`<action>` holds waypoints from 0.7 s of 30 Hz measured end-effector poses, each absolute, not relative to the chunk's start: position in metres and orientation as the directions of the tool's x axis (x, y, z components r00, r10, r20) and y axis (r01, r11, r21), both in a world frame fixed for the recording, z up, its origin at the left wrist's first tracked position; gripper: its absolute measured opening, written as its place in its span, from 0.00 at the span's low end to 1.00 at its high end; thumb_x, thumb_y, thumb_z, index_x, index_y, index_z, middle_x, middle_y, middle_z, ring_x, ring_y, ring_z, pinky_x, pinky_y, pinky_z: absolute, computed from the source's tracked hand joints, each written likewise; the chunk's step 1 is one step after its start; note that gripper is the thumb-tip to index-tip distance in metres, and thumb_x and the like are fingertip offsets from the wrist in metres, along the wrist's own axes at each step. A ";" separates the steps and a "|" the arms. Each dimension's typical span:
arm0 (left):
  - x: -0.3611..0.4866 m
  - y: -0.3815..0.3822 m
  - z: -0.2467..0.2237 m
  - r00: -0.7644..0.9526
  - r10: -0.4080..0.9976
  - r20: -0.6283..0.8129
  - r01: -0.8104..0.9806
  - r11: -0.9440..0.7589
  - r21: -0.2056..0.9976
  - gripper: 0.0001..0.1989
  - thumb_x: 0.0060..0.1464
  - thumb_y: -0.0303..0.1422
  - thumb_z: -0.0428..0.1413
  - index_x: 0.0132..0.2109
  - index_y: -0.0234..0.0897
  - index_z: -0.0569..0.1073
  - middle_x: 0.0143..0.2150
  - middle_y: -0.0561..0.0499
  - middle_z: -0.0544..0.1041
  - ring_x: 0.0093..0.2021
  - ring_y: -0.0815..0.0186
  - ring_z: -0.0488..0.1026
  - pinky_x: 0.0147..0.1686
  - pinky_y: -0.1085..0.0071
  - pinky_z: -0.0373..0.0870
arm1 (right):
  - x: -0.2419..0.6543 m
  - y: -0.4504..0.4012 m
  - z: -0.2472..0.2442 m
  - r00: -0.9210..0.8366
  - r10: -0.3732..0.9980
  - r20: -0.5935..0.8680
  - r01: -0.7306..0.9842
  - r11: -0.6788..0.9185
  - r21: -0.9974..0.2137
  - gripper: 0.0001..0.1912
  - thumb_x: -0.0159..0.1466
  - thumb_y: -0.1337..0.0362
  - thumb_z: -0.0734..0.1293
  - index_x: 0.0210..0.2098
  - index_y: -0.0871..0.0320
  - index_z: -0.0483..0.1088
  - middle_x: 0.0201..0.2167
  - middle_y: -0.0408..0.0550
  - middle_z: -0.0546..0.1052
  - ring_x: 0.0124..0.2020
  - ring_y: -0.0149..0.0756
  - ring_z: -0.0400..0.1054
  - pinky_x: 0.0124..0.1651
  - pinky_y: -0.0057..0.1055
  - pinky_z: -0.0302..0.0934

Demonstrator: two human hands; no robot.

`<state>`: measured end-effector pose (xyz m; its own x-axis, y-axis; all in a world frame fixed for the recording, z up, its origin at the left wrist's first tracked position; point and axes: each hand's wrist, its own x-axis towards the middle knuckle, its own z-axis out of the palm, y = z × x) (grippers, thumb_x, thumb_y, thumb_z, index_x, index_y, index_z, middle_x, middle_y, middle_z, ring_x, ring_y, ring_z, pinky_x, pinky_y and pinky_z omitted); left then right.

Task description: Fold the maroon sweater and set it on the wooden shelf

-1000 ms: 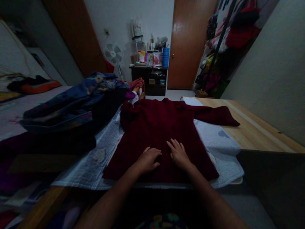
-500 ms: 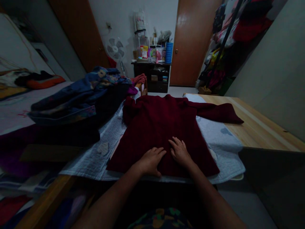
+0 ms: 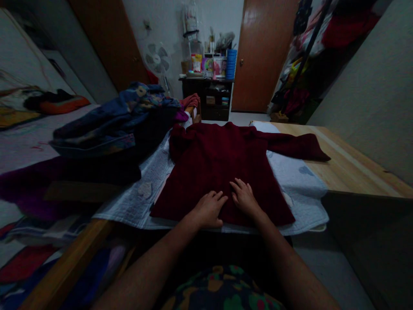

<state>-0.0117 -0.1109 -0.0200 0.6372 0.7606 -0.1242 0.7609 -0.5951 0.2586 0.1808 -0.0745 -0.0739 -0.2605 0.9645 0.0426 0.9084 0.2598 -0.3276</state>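
A dark red long-sleeved top [image 3: 216,159] lies spread out with its hem towards me. One sleeve stretches to the right, past the cloth and over the wood; the other is bunched at the left shoulder. Near the hem, my left hand [image 3: 209,209] rests flat on the fabric, fingers apart. Just to its right, my right hand [image 3: 243,196] also lies on the top with fingers spread. Neither hand grips anything. Beneath the top is a light blue quilted cloth [image 3: 303,189], showing on both sides.
A wooden tabletop [image 3: 348,159] extends at the right beside the wall. Heaped clothes, with a blue patterned garment [image 3: 100,129] on top, lie at the left. Farther back stand a fan [image 3: 158,60], a dark cabinet [image 3: 206,101] and a wooden door [image 3: 261,56].
The view has tilted slightly, so the scene sits a little higher at the front. Both hands stay on the top in nearly the same place.
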 end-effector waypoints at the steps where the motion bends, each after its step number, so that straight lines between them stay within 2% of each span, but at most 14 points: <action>1: -0.014 -0.110 -0.021 0.641 0.761 -0.104 0.753 -0.595 0.281 0.38 0.44 0.37 0.60 0.63 0.34 0.61 0.65 0.40 0.63 0.62 0.50 0.61 0.60 0.58 0.59 | 0.180 -0.077 -0.073 -0.260 0.965 0.042 0.904 0.258 -0.342 0.25 0.65 0.66 0.57 0.62 0.57 0.59 0.67 0.55 0.55 0.67 0.44 0.46 0.66 0.50 0.38; 4: -0.022 -0.104 -0.025 0.633 0.771 -0.071 0.732 -0.566 0.380 0.27 0.50 0.32 0.55 0.58 0.37 0.68 0.59 0.45 0.71 0.58 0.58 0.67 0.58 0.64 0.61 | 0.181 -0.087 -0.068 -0.271 0.963 0.018 0.873 0.253 -0.416 0.23 0.66 0.62 0.57 0.61 0.57 0.61 0.66 0.56 0.56 0.68 0.43 0.45 0.66 0.51 0.37; 7: -0.029 -0.095 -0.025 0.602 0.794 -0.091 0.723 -0.493 0.485 0.17 0.55 0.30 0.52 0.51 0.42 0.74 0.53 0.52 0.77 0.51 0.64 0.73 0.52 0.70 0.65 | 0.186 -0.100 -0.057 -0.336 0.941 -0.046 0.816 0.266 -0.513 0.25 0.68 0.54 0.57 0.60 0.57 0.63 0.67 0.58 0.54 0.68 0.45 0.43 0.66 0.53 0.37; 10: -0.030 -0.087 -0.023 0.551 0.827 -0.108 0.743 -0.428 0.514 0.13 0.58 0.31 0.50 0.45 0.41 0.77 0.46 0.51 0.80 0.45 0.65 0.76 0.46 0.73 0.67 | 0.192 -0.110 -0.045 -0.430 0.897 -0.100 0.762 0.301 -0.573 0.33 0.62 0.47 0.63 0.61 0.59 0.62 0.67 0.62 0.53 0.68 0.48 0.43 0.66 0.52 0.38; 12: -0.029 -0.081 -0.022 0.530 0.842 -0.097 0.746 -0.410 0.524 0.12 0.58 0.33 0.50 0.44 0.41 0.78 0.43 0.50 0.81 0.42 0.64 0.76 0.43 0.73 0.67 | 0.195 -0.114 -0.040 -0.454 0.886 -0.098 0.745 0.317 -0.588 0.35 0.58 0.49 0.68 0.60 0.60 0.63 0.66 0.63 0.55 0.68 0.48 0.45 0.65 0.49 0.41; 14: -0.030 -0.077 -0.023 0.520 0.851 -0.076 0.727 -0.394 0.563 0.12 0.59 0.33 0.50 0.44 0.40 0.78 0.42 0.50 0.81 0.41 0.65 0.76 0.42 0.73 0.67 | 0.196 -0.113 -0.037 -0.442 0.895 -0.069 0.728 0.313 -0.610 0.27 0.60 0.54 0.67 0.55 0.60 0.68 0.63 0.62 0.60 0.66 0.47 0.50 0.64 0.46 0.45; 16: -0.033 -0.073 -0.026 0.523 0.851 -0.052 0.681 -0.381 0.625 0.12 0.58 0.33 0.50 0.44 0.40 0.77 0.42 0.51 0.80 0.42 0.65 0.75 0.43 0.73 0.66 | 0.197 -0.111 -0.036 -0.432 0.901 -0.045 0.696 0.302 -0.651 0.16 0.65 0.57 0.61 0.46 0.59 0.73 0.57 0.58 0.69 0.65 0.44 0.53 0.63 0.44 0.48; 19: -0.039 -0.072 -0.029 0.556 0.831 -0.011 0.583 -0.380 0.718 0.11 0.57 0.29 0.51 0.44 0.38 0.76 0.42 0.52 0.79 0.42 0.67 0.74 0.43 0.74 0.67 | 0.197 -0.107 -0.036 -0.457 0.889 -0.037 0.644 0.302 -0.703 0.17 0.68 0.59 0.56 0.31 0.57 0.73 0.43 0.54 0.77 0.63 0.42 0.57 0.58 0.39 0.54; 21: -0.042 -0.077 -0.027 0.524 0.848 0.075 0.566 -0.413 0.714 0.11 0.55 0.25 0.50 0.43 0.37 0.74 0.41 0.52 0.78 0.41 0.67 0.74 0.42 0.73 0.67 | 0.197 -0.105 -0.036 -0.454 0.891 -0.019 0.639 0.310 -0.704 0.17 0.68 0.60 0.57 0.27 0.56 0.71 0.40 0.53 0.78 0.60 0.42 0.60 0.55 0.35 0.56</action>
<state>-0.0415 -0.0765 -0.0274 0.5242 0.8483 0.0751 0.5658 -0.4129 0.7137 0.1967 -0.1051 -0.0359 -0.4535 0.8910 -0.0193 0.6390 0.3100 -0.7040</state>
